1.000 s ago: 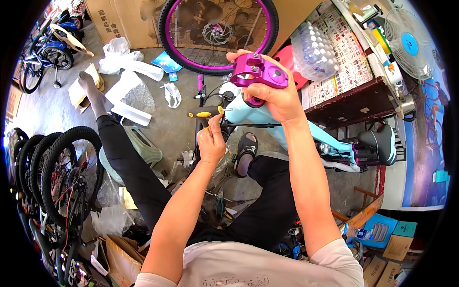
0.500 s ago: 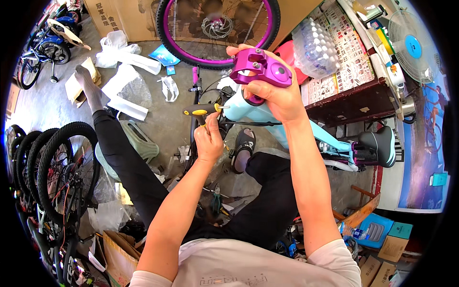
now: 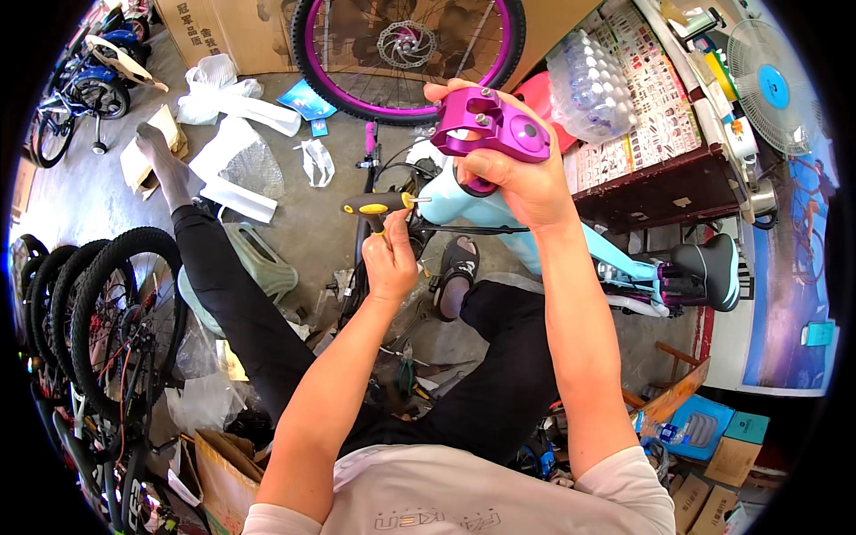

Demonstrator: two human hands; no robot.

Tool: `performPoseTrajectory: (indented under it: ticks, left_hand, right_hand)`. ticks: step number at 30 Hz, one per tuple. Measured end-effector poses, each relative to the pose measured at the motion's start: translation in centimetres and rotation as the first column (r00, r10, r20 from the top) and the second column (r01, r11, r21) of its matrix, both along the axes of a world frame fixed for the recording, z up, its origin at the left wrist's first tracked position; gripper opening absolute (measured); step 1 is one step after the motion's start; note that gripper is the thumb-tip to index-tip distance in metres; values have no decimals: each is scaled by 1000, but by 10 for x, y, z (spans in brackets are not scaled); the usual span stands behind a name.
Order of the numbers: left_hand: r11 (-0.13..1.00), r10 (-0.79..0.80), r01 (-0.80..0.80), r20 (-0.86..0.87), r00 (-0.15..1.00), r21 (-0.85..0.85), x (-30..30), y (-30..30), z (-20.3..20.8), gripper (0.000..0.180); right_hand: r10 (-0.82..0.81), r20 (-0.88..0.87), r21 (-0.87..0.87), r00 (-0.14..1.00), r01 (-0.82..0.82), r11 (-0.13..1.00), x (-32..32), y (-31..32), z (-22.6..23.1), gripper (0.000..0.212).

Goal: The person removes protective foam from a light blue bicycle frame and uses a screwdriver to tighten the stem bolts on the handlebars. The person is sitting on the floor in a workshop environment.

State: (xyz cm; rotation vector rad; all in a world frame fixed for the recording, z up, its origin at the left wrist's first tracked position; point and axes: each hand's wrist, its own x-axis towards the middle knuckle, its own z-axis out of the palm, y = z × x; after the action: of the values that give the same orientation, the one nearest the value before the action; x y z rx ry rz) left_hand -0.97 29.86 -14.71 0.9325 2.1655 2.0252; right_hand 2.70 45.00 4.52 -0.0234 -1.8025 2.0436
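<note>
Closest to me, by the seated person's left hip, an open cardboard box (image 3: 230, 473) gapes on the floor; I can't make out what's inside. By the other hip a clear bottle (image 3: 662, 431) lies beside a blue plastic case (image 3: 700, 423), with a teal-topped carton (image 3: 742, 448) next to it, its contents hidden.

Farther out, the left hand (image 3: 390, 263) has its grip clenched on a black-and-yellow T-handled tool (image 3: 374, 206), whose silver tip points right. The right hand (image 3: 528, 183) has its grip wrapped around a purple stem (image 3: 492, 127), thumb in front, holding it up off the floor, left of the desk (image 3: 637, 192). Behind and below the hands stretches a light-blue bike frame (image 3: 615, 256), its black saddle (image 3: 709, 272) off to the right.

At the desk's left edge sits a clear plastic pack (image 3: 593, 87) full of white-capped bottles. Farthest off, a purple-rimmed wheel (image 3: 321, 67) stands against a big cardboard box (image 3: 241, 40), whose inside I can't see.
</note>
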Motion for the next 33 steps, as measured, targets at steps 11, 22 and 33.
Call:
performPoseTrajectory:
  ticks: [11,22,33]
  left_hand:
    - [995,-54,62,95,994,-84,2,-4,6,46]
    - [996,-77,80,72,994,-44,1,-9,16,47]
    - [963,58,3,216,975,-270,14,-97,34,26]
  right_hand:
    - [-68,-61,122,996,75,990,4,0,-3,61]
    - [-301,-254,796,919,375,475,48,11,54,15]
    - [-282,123,881,952,26,472,44,8,92,21]
